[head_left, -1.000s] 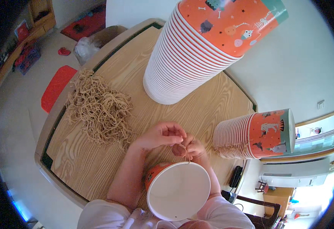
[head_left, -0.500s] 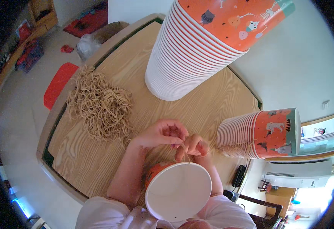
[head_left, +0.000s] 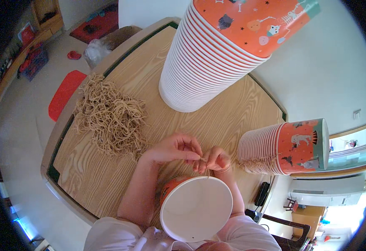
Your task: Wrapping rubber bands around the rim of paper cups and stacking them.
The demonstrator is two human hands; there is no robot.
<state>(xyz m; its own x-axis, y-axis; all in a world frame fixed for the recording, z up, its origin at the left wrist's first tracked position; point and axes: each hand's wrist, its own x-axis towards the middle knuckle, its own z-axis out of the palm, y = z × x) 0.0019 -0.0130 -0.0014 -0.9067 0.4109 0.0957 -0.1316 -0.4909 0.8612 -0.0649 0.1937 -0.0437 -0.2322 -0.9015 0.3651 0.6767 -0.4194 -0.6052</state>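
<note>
A paper bucket [head_left: 196, 209], white inside and orange outside, lies against my body with its open mouth facing up toward me. A thin piece of tan twine [head_left: 208, 171] rises from its far rim to my fingers. My left hand [head_left: 175, 149] pinches the twine between thumb and fingertips just beyond the rim. Close beside it, my right hand [head_left: 216, 160] has its fingers curled and pinched on the same twine. Some of the twine between the fingertips is hidden. Left of my hands, a tangled heap of tan twine [head_left: 111, 119] rests on the wooden table [head_left: 87, 175].
A tall stack of nested paper buckets [head_left: 208, 62] stands at the table's far side. At the right a shorter bucket stack [head_left: 283, 147] lies on its side, with twine strands along it. Beyond the left edge is a red stool [head_left: 66, 94]. A dark chair [head_left: 289, 226] stands lower right.
My right hand has opened its pinch slightly and shifted a little, while the left fingertips stay on the twine. The bucket has barely moved.
</note>
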